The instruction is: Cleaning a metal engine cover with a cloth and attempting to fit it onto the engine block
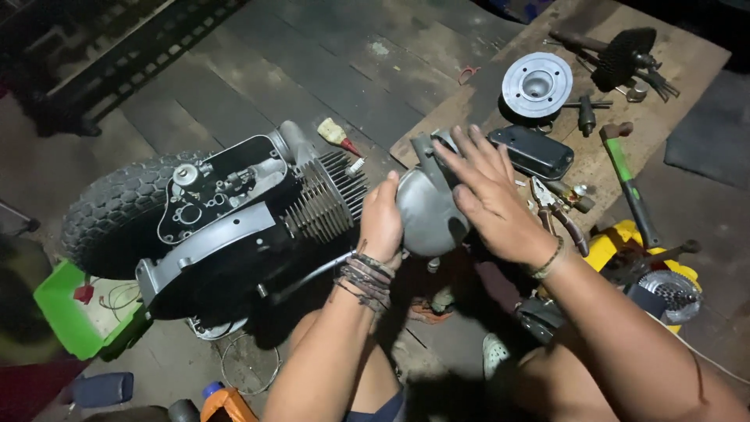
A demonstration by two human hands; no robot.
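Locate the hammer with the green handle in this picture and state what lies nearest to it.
In the head view, the green-handled hammer lies at the right on the wooden board, right of the black oblong cover and the pliers, above the yellow object.

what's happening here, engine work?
A person is working on a small engine that lies on the floor with its tyre attached. The left hand holds a rounded grey metal cover right by the finned cylinder, and the right hand rests spread on top of it. A wooden board beyond carries a round cylinder head, pliers and a green-handled hammer.
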